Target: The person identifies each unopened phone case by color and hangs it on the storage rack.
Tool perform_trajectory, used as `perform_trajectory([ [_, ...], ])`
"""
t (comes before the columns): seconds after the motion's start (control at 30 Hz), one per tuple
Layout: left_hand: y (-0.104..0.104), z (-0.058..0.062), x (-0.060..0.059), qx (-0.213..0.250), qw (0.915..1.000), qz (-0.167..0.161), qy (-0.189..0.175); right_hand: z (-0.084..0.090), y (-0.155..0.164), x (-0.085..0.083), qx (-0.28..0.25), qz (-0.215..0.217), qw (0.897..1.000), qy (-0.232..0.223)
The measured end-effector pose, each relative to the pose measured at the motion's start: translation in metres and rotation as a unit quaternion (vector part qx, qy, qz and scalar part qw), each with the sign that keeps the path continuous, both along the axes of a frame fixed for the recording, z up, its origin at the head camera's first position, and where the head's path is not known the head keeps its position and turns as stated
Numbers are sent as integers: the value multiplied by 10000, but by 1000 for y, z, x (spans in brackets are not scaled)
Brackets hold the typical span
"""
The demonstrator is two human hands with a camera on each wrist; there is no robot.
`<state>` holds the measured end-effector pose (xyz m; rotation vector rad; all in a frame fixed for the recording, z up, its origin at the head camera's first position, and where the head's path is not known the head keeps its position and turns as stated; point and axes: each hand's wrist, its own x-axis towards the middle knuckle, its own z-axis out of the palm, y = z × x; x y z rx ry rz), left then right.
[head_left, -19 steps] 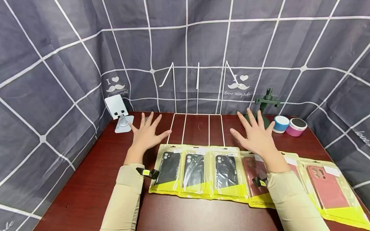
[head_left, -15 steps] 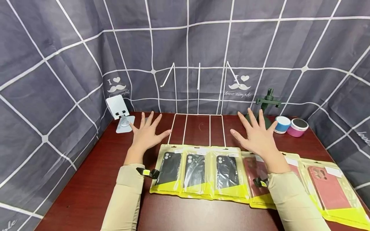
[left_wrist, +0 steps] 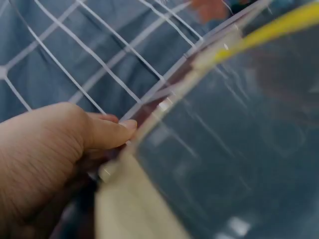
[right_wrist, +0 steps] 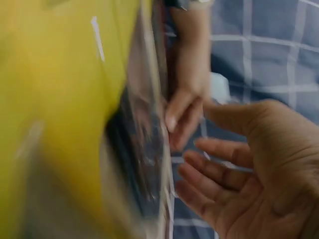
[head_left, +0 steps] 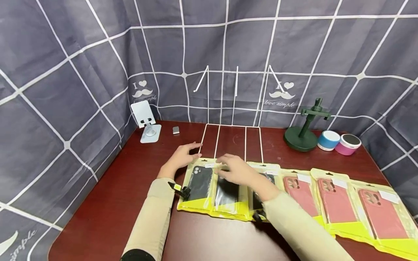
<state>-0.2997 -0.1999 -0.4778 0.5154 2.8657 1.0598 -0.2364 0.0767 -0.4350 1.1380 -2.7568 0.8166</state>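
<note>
My left hand hovers at the top edge of the leftmost pouch, which holds a black phone case. In the left wrist view its thumb lies close to a pouch edge; contact is unclear. My right hand is over the second black-case pouch, its fingers loosely bent with a gap to the thumb. In the right wrist view its fingers show nothing between them. A third black-case pouch is partly hidden by the right forearm. Three pouches with pink phone cases overlap at the right.
A white wire rack with three prongs stands behind the pouches. A white phone stand and a small metallic piece are at back left. At back right are a green stand, a blue speaker and a pink one.
Both hands have left their spread pose near the rack and come in to the black-case pouches. The right hand has moved far to the left. The head view has shifted slightly.
</note>
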Motion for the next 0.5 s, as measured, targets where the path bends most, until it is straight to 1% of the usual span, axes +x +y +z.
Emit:
perform_trajectory([
  [0.03,1,-4,-2,91,10000,-24,14,-2,-12,-4,199,-31,9998,6],
  [0.1,2,-9,-4,253,9997,-24,-2,-5,-30,-11,664,-284,9974,4],
  [0.2,4,-11,-4,397,9992,-1,-99,-7,-46,-17,1393,-660,9878,-219],
  [0.27,5,-11,-4,407,9991,19,-144,-6,-51,-18,1681,-734,9823,-390],
  [0.33,4,-10,-4,397,9991,38,-137,-5,-55,-17,1791,-746,9795,-549],
  [0.4,2,-9,-4,401,9991,73,-129,-5,-59,-17,1819,-684,9788,-646],
  [0.5,-4,-10,-4,418,9989,120,-154,-4,-64,-17,1684,-480,9802,-926],
])
